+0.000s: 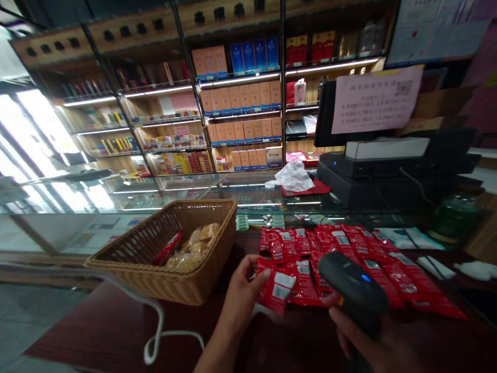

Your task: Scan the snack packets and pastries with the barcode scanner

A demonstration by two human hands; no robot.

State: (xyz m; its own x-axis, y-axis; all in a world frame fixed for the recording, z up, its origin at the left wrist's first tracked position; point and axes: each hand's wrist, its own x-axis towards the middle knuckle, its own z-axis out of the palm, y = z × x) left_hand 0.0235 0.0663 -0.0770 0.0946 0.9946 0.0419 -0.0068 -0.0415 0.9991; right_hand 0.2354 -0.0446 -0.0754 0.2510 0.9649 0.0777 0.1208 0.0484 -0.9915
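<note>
My left hand (248,282) pinches a red snack packet (276,286) by its upper left corner, with the white barcode label facing up. In my right hand (355,329) is a black barcode scanner (351,285), a blue light glowing on its top, its head tilted toward the held packet. Behind both hands, several more red packets (351,241) lie in overlapping rows on the dark table. Left of my left hand stands a wicker basket (212,272), holding clear-wrapped tan food (194,246) and one red packet (167,248).
A white cable (159,316) curls on the table before the basket. A glass display counter (186,184) runs behind the table. At the right are a black register (373,181) with a pink notice (375,101) and a green jar (454,217). Crumpled white plastic (294,176) lies on the glass.
</note>
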